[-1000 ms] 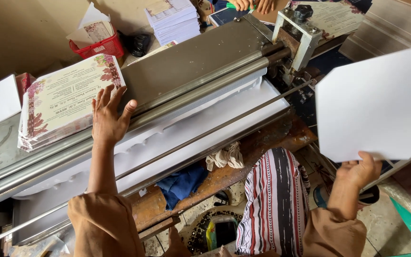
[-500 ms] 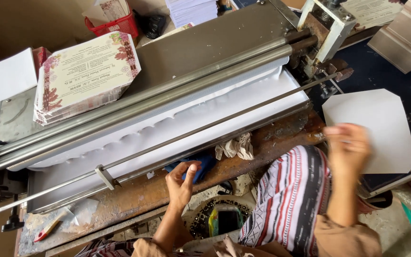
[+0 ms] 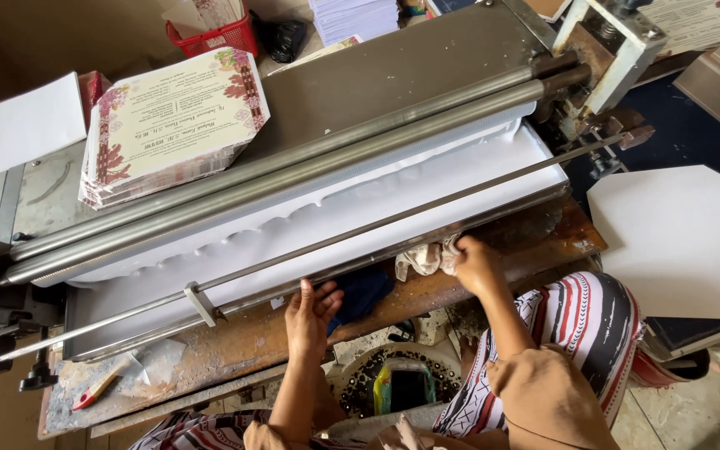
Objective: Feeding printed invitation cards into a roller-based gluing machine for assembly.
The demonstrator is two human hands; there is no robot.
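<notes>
**Both hands at the near edge of the roller machine**

The right hand point(image 3: 472, 262) is closed on a crumpled pale rag point(image 3: 420, 260) that lies on the rusty surface point(image 3: 543, 242), just in front of the machine's white tray point(image 3: 427, 196). The fingers curl over the rag's right end — the cloth bunches out to the left of the knuckles.

The left hand point(image 3: 310, 312) sits further left along the same near edge, fingers loosely spread and slightly bent, holding nothing. Its fingertips lie at the lip of the tray, beside a piece of dark blue cloth point(image 3: 364, 292) that hangs below the surface; whether they press the metal cannot be told.

Above the hands a thin steel rod point(image 3: 360, 229) runs the length of the tray from lower left to upper right. Beyond it two thick grey rollers point(image 3: 293, 171) lie side by side on the same slant.

On the flat metal plate behind the rollers, to the far left, rests a stack of printed cards point(image 3: 172, 121) with floral borders. A plain white sheet point(image 3: 31, 121) lies further left — well apart from the hands. To the right, off the machine, a white eight-sided card point(image 3: 677, 237) lies flat on a dark top. A small red-handled tool point(image 3: 97, 385) rests on the near-left corner of the surface. A red basket point(image 3: 218, 33) stands at the far edge.
</notes>
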